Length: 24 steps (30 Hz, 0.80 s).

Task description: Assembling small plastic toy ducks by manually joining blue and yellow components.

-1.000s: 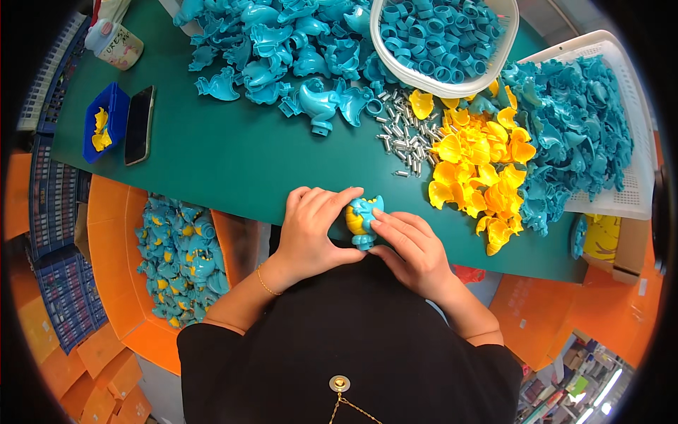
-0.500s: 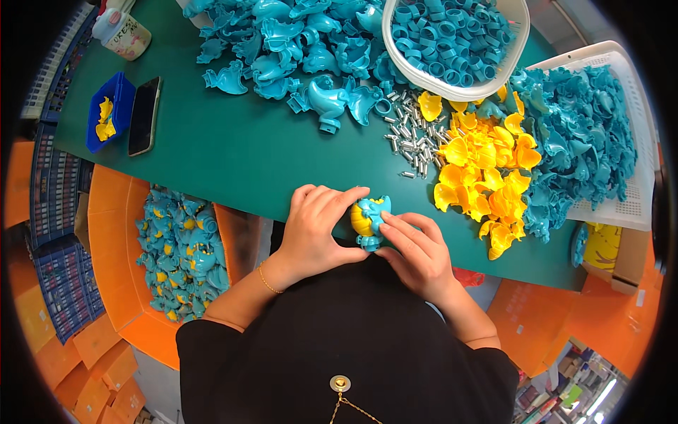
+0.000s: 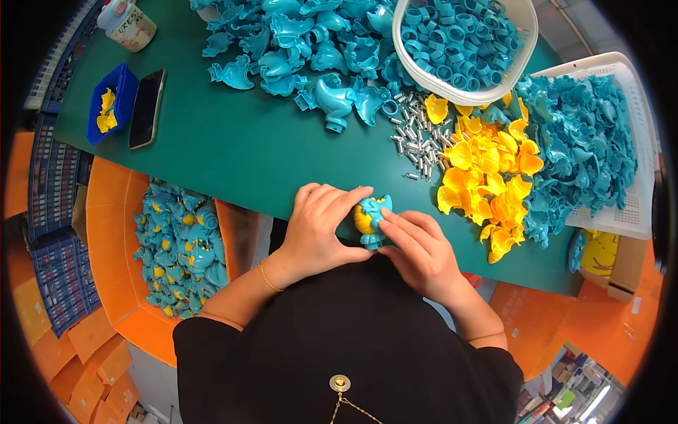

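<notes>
A small blue plastic figure with a yellow belly [image 3: 366,220] is held upright between my two hands, close to the table's near edge. My left hand [image 3: 319,222] has its thumb at the figure's foot and its index finger at the top, curved around the left side. From the right, my right hand [image 3: 417,249] presses its fingertips against the figure's side. Beyond, to the right, lie a heap of yellow shell pieces [image 3: 491,180] and a scatter of small silver metal cylinders [image 3: 418,134].
Blue shell parts [image 3: 325,49] are piled at the back. A white tub [image 3: 452,94] holds blue rings; a white basket [image 3: 639,191] holds teal pieces. At left are a blue tray [image 3: 126,92], a phone [image 3: 146,109], a cup [image 3: 131,28] and an orange box [image 3: 116,247] of blue-and-yellow figures.
My hands keep the same grip on the figure, which has turned very slightly. The whole view has shifted a little.
</notes>
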Motion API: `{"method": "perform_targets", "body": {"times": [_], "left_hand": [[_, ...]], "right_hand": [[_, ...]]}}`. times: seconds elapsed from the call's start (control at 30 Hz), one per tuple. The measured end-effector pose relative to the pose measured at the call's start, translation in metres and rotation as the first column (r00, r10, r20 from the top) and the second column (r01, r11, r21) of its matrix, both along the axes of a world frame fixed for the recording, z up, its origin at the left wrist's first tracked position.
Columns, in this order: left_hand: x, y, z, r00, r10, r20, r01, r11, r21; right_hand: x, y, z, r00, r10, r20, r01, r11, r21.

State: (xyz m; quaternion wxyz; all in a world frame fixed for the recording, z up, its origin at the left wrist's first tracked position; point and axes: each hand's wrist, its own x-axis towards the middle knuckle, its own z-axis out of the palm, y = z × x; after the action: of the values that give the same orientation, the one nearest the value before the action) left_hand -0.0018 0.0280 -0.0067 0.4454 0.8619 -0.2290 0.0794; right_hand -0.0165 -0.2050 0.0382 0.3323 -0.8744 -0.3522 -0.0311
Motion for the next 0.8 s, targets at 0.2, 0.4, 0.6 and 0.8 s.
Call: {"method": "perform_targets", "body": {"times": [0.2, 0.4, 0.6, 0.8], "left_hand": [[-0.003, 0.0, 0.002, 1.0, -0.002, 0.0, 0.002, 1.0, 0.005], [-0.004, -0.003, 0.0, 0.999, -0.006, 0.036, 0.006, 1.0, 0.008], [-0.006, -0.001, -0.002, 1.0, 0.002, 0.004, -0.002, 1.0, 0.001], [-0.006, -0.002, -0.001, 1.0, -0.016, 0.016, 0.016, 1.0, 0.012]], "right_hand": [[-0.005, 0.0, -0.006, 0.999, -0.024, 0.026, 0.024, 0.999, 0.022], [-0.013, -0.004, -0.012, 0.997, -0.03, 0.068, 0.028, 0.999, 0.032], [-0.005, -0.003, -0.006, 1.0, -0.023, 0.009, 0.023, 1.0, 0.008], [0.012, -0.009, -0.009, 0.999, 0.026, -0.048, -0.027, 0.999, -0.024]]}}
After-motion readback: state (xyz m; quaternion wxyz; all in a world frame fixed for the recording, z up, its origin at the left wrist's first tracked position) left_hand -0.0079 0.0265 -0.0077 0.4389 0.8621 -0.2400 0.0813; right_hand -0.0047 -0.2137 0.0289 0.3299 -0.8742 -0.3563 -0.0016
